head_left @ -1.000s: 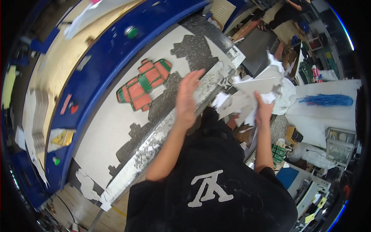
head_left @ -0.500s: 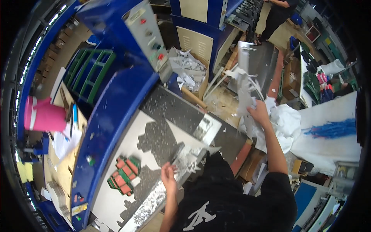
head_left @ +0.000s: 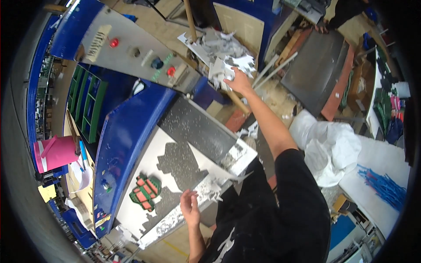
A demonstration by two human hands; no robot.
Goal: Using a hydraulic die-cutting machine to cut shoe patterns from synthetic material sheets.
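Observation:
My right hand (head_left: 239,82) reaches out to a heap of white cut-out scrap (head_left: 230,50). Pieces of scrap sheet (head_left: 220,73) lie between its thumb and fingers, against the heap. Nearer me, my left hand (head_left: 190,207) hovers empty by the front edge of the work table, its fingers slightly curled and apart. A green-and-orange cutting die (head_left: 145,192) rests on a white sheet (head_left: 130,210) that has shaped holes cut through it. The dark table surface (head_left: 180,164) shows through these holes.
A blue machine arm (head_left: 127,136) curves along the table's left side, below a grey control panel (head_left: 136,50) with red buttons. A pink jug (head_left: 55,153) stands far left. White bags (head_left: 326,147) lie to the right, beside blue strips (head_left: 383,188). Another person (head_left: 346,13) stands at the back.
My right hand has swung left and forward, carrying the white scrap from the right side over to the heap. My left hand has stayed near the table edge. The view has shifted.

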